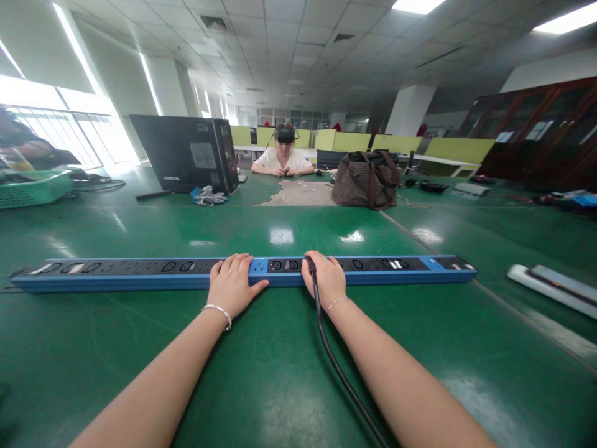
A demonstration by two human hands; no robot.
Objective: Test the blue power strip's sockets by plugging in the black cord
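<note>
A long blue power strip (242,283) with black socket panels lies across the green table in front of me. My left hand (234,285) grips it left of its middle, fingers over the top and thumb along the front side. Just right of that thumb is a blue socket section (259,266). In my right hand (328,278) is the black plug (311,264) of a power cord, held at the strip's sockets. How far the plug sits in a socket is hidden by my fingers. Its black cable (333,361) hangs down toward me beside my right forearm.
On the green table (140,348), a white and grey bar (555,286) lies at right. Farther back stand a computer case (186,155), gloves (208,196), a brown bag (366,180) and a green basket (35,188). Another person (283,155) sits across the table.
</note>
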